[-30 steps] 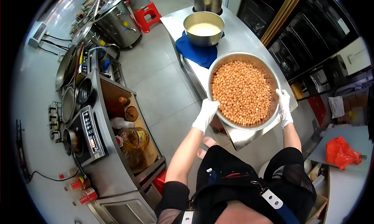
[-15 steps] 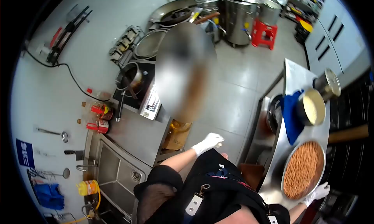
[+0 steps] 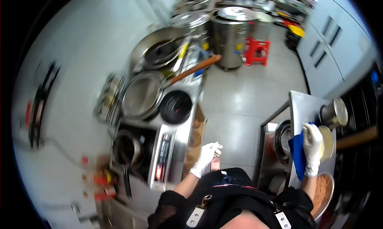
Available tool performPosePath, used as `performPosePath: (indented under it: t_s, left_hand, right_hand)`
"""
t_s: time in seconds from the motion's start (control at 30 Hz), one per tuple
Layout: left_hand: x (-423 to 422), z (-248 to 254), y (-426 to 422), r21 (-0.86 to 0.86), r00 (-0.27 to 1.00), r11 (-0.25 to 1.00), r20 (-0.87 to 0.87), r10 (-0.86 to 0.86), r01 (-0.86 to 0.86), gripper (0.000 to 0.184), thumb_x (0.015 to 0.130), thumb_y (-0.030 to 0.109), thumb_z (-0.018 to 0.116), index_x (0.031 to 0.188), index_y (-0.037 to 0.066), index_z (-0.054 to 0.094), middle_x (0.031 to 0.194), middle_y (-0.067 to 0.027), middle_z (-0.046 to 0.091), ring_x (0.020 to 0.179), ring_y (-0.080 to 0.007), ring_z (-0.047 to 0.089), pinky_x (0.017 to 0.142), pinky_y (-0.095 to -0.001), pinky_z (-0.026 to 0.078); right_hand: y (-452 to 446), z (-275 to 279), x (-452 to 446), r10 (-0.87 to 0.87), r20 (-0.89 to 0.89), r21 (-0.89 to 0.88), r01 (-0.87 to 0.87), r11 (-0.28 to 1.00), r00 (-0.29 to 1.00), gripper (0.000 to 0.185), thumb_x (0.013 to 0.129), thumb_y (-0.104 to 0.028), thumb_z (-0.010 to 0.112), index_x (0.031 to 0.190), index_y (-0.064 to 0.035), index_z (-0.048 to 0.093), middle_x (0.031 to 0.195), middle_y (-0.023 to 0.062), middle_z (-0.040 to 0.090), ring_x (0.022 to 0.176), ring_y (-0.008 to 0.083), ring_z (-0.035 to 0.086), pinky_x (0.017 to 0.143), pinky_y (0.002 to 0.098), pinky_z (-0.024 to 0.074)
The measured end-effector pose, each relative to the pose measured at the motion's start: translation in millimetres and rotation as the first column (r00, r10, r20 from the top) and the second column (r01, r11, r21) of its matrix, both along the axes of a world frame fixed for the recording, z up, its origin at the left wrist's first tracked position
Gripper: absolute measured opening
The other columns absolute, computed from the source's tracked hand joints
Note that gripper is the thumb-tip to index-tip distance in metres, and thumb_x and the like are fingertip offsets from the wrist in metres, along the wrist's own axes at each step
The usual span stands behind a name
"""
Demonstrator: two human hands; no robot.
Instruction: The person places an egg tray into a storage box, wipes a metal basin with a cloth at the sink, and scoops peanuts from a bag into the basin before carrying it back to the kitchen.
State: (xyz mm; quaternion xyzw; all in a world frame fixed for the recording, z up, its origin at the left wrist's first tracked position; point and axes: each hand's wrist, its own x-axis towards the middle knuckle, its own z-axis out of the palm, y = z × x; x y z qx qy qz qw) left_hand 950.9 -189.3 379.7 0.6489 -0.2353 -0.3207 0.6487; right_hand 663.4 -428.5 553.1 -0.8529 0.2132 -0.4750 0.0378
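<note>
My left hand [image 3: 207, 156], in a white glove, hangs in front of my body near the counter edge, its fingers curled, with nothing visible in them. My right hand [image 3: 312, 143], gloved too, is over the blue cloth [image 3: 297, 155], beside the metal bowl [image 3: 328, 143] with pale contents, which it partly hides. What its fingers touch cannot be made out. Behind my right forearm, the large bowl of reddish-brown nuts or beans [image 3: 322, 193] stands on the steel table [image 3: 301, 105]. A lidded metal pot [image 3: 335, 112] is at the table's far side.
On the left counter are an induction cooker [image 3: 162, 157], a small pot [image 3: 127, 147], a strainer [image 3: 141, 95] and a black pan [image 3: 175, 106]. Large steel pots [image 3: 231, 41] and a red stool [image 3: 257, 51] stand ahead. Pans lie on the right table's lower shelf.
My hands have let go of the large bowl, which now rests on the table. My right hand has moved forward to the blue cloth. The view has turned left.
</note>
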Motion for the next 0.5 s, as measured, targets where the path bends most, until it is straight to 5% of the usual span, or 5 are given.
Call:
performPosePath:
  t_s: [0.2,0.33,0.37,0.47,0.5]
  left_hand:
    - [64.8,96.6,-93.8,-0.471,0.992,0.875,-0.103,0.069,-0.110,0.062,0.092,0.049,0.035,0.112,-0.007,0.051,0.079,-0.0085,0.060,0.069,-0.0159,0.056,0.065,-0.0258,0.046]
    - [144.9,129.6,-146.1,-0.602,0.929,0.778,-0.364,-0.068,-0.179,0.068,0.092,0.055,0.021,0.131,0.002,0.035,0.119,-0.0147,0.051,0.072,-0.0154,0.047,0.062,-0.0247,0.041]
    - [168.6,124.9,-151.7,-0.760,0.896,0.644,-0.342,-0.283,-0.086,0.082,0.086,0.063,0.028,0.136,-0.001,0.021,0.132,-0.0172,0.039,0.093,-0.0176,0.051,0.080,-0.0284,0.043]
    - [194.7,165.3,-170.8,-0.885,0.716,0.380,-0.447,-0.536,-0.268,0.083,0.083,0.067,0.030,0.139,0.006,0.019,0.143,-0.0148,0.020,0.134,-0.0274,0.012,0.109,-0.0429,0.005]
    - [215.2,151.8,-181.0,-0.888,0.771,0.359,-0.438,-0.462,-0.289,0.088,0.080,0.070,0.032,0.142,0.012,0.009,0.145,-0.0121,0.017,0.133,-0.0298,0.013,0.109,-0.0436,0.010]
  right_hand:
    - [-52.7,-20.5,61.1,0.091,-0.116,0.169,-0.071,0.983,0.989,0.010,0.076,0.000,0.060,0.085,0.0002,0.059,0.077,0.0153,0.059,0.068,0.0302,0.058,0.062,0.0328,0.0463]
    - [-133.0,-54.4,114.6,0.147,-0.125,0.333,-0.098,0.938,0.981,0.008,0.079,-0.002,0.059,0.086,0.0016,0.061,0.079,0.0152,0.062,0.071,0.0233,0.061,0.066,0.0297,0.0471]
    - [-145.4,-53.2,136.0,0.213,-0.100,0.327,-0.170,0.930,0.972,0.009,0.080,-0.005,0.059,0.086,0.0021,0.060,0.078,0.0150,0.062,0.070,0.0227,0.060,0.066,0.0295,0.0466]
    - [-175.9,-31.3,207.7,0.389,-0.267,0.407,-0.263,0.875,0.882,0.014,0.079,-0.012,0.061,0.087,-0.0008,0.061,0.083,0.0145,0.063,0.075,0.0287,0.061,0.071,0.0325,0.0481]
    - [-184.0,-26.6,230.2,0.424,-0.331,0.379,-0.293,0.878,0.843,0.014,0.080,-0.013,0.061,0.088,-0.0017,0.062,0.086,0.0153,0.063,0.079,0.0285,0.062,0.073,0.0347,0.0481]
